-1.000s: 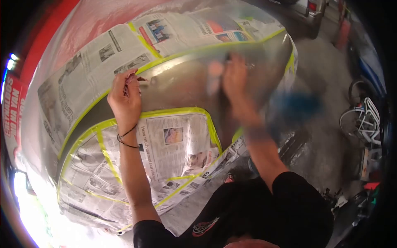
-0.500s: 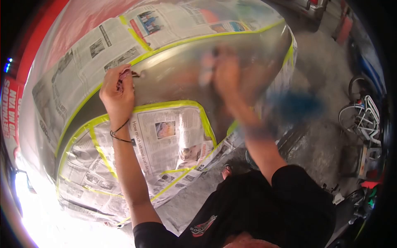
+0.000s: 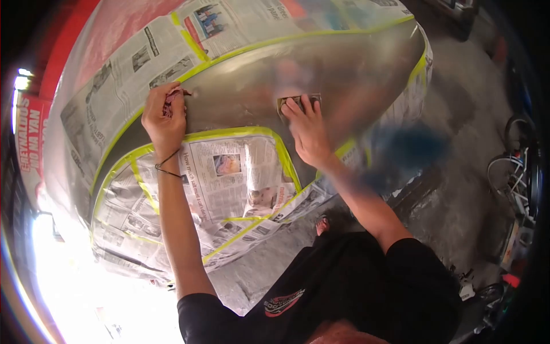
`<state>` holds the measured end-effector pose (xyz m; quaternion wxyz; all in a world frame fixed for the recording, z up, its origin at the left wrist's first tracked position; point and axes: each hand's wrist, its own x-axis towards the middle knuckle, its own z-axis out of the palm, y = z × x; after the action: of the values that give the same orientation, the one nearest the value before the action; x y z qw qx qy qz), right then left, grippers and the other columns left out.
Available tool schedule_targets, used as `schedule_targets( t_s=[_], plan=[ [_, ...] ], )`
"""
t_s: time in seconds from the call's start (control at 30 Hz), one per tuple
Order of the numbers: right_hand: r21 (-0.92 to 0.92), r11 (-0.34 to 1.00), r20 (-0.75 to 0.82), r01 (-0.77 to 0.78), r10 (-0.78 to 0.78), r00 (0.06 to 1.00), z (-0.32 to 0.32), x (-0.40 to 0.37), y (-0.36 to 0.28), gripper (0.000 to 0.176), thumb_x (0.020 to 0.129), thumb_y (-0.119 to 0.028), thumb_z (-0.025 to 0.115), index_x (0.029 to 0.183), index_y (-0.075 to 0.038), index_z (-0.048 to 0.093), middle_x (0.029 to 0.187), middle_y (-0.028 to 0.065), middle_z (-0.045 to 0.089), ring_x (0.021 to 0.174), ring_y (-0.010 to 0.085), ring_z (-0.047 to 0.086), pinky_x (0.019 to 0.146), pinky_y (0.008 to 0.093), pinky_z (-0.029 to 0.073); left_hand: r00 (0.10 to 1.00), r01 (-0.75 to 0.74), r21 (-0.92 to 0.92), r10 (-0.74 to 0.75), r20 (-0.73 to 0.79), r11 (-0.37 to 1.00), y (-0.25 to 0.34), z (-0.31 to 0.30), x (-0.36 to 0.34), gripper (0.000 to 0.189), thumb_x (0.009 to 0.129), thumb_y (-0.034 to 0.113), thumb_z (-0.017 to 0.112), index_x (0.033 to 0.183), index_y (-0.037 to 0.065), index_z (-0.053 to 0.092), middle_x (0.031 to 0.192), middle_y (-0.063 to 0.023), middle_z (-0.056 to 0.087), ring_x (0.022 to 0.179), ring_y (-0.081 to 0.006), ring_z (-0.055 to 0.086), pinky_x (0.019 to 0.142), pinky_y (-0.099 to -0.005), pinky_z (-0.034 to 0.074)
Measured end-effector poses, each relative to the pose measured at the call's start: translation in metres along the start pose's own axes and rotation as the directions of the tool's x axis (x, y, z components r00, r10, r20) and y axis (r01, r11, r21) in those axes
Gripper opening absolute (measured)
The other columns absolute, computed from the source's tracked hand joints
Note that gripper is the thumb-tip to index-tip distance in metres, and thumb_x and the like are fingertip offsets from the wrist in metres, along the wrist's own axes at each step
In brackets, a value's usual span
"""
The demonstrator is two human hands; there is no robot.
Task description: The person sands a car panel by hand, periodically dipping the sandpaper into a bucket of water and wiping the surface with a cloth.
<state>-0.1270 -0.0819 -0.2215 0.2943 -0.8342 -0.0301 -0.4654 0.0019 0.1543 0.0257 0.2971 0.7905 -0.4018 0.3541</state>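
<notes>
In the head view, a bare grey curved panel of a vehicle lies before me, bordered by yellow-green masking tape and newspaper. My left hand is closed around a crumpled pinkish, dark-patterned cloth and rests by the panel's upper left edge. Near the panel's middle, my right hand presses a flat, dark rectangular sanding block against the surface, fingers laid over it. The block's underside is hidden.
Newspaper under clear plastic film covers the area below the panel. A red sign stands at the left. On the concrete floor to the right is a white bicycle. Blue blurs on the view hide part of the right side.
My right hand has moved down and toward me across the panel with the sanding block, from a motion blur. My left hand stays in place with the cloth. The view has shifted slightly.
</notes>
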Motion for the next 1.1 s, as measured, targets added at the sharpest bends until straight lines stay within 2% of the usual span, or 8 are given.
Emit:
schedule_targets(
  t_s=[0.2,0.33,0.43,0.73,0.83,0.9,1.0,1.1],
  plan=[
    [0.077,0.996,-0.035,0.039,-0.037,0.999,0.003,0.123,0.015,0.049,0.104,-0.002,0.062,0.153,-0.011,0.062,0.166,0.0096,0.057,0.157,0.0430,0.045,0.128,0.0687,0.034,0.992,0.120,-0.092,-0.116,0.043,0.989,-0.008,0.001,-0.003,0.017,0.097,-0.006,0.074,0.112,0.000,0.079,0.098,-0.0086,0.077,0.078,-0.0144,0.072,0.072,-0.0289,0.057],
    [0.120,0.993,0.002,0.008,-0.009,1.000,-0.001,0.075,-0.001,0.052,0.104,0.000,0.060,0.154,-0.012,0.062,0.167,0.0088,0.057,0.157,0.0423,0.045,0.130,0.0689,0.031,0.996,0.071,-0.058,-0.074,-0.053,0.996,-0.011,0.002,-0.005,0.014,0.100,-0.006,0.070,0.111,-0.001,0.078,0.095,-0.0060,0.075,0.068,-0.0086,0.066,0.063,-0.0249,0.053],
    [0.100,0.995,0.184,0.009,-0.027,0.983,0.008,0.036,0.003,0.054,0.103,0.001,0.060,0.154,-0.013,0.064,0.168,0.0071,0.056,0.159,0.0399,0.045,0.132,0.0682,0.027,0.952,0.261,-0.240,-0.291,-0.096,0.935,-0.007,0.002,-0.005,0.012,0.105,-0.004,0.066,0.109,-0.001,0.077,0.085,-0.0031,0.072,0.069,-0.0058,0.064,0.062,-0.0227,0.050],
    [0.225,0.903,0.065,0.365,-0.388,0.919,0.044,0.160,-0.081,0.065,0.091,-0.002,0.069,0.155,-0.013,0.063,0.168,0.0053,0.059,0.159,0.0338,0.050,0.136,0.0550,0.032,0.896,0.298,-0.387,-0.395,-0.201,0.873,-0.015,-0.005,-0.007,0.011,0.110,0.003,0.067,0.113,-0.001,0.076,0.085,-0.0015,0.072,0.068,-0.0042,0.061,0.060,-0.0212,0.048],
    [0.011,0.989,-0.024,0.151,-0.150,0.988,0.008,0.135,0.004,0.049,0.098,-0.010,0.061,0.146,-0.017,0.068,0.151,0.0105,0.068,0.147,0.0358,0.058,0.126,0.0547,0.040,0.904,0.286,-0.372,-0.378,-0.201,0.883,-0.012,-0.002,-0.005,0.011,0.110,0.002,0.066,0.113,-0.001,0.076,0.085,-0.0017,0.072,0.068,-0.0041,0.061,0.060,-0.0211,0.048],
    [0.244,0.923,-0.050,-0.299,0.320,0.946,-0.023,0.133,0.032,0.045,0.097,-0.009,0.060,0.141,-0.014,0.070,0.133,0.0180,0.071,0.130,0.0395,0.063,0.119,0.0571,0.042,0.906,0.312,-0.364,-0.390,-0.166,0.878,-0.011,-0.002,-0.008,0.010,0.110,0.002,0.067,0.114,-0.001,0.076,0.084,-0.0017,0.072,0.068,-0.0041,0.061,0.059,-0.0212,0.048],
    [0.049,0.964,-0.225,-0.263,0.267,0.937,0.002,0.129,0.027,0.043,0.097,-0.010,0.058,0.138,-0.010,0.071,0.120,0.0204,0.070,0.117,0.0412,0.064,0.110,0.0607,0.046,0.932,0.275,-0.300,-0.330,-0.151,0.914,-0.015,0.003,-0.005,0.010,0.110,0.004,0.068,0.113,0.001,0.077,0.085,-0.0031,0.074,0.067,-0.0040,0.061,0.058,-0.0209,0.047],
    [-0.004,1.000,-0.116,0.007,-0.007,0.993,0.036,0.101,-0.046,0.049,0.100,-0.014,0.063,0.150,-0.013,0.066,0.153,0.0123,0.065,0.148,0.0380,0.056,0.125,0.0624,0.039,0.894,0.377,-0.344,-0.435,-0.109,0.860,-0.016,0.000,-0.008,0.010,0.109,0.008,0.069,0.112,0.004,0.078,0.087,-0.0053,0.077,0.064,-0.0030,0.057,0.055,-0.0198,0.043]
  ],
)
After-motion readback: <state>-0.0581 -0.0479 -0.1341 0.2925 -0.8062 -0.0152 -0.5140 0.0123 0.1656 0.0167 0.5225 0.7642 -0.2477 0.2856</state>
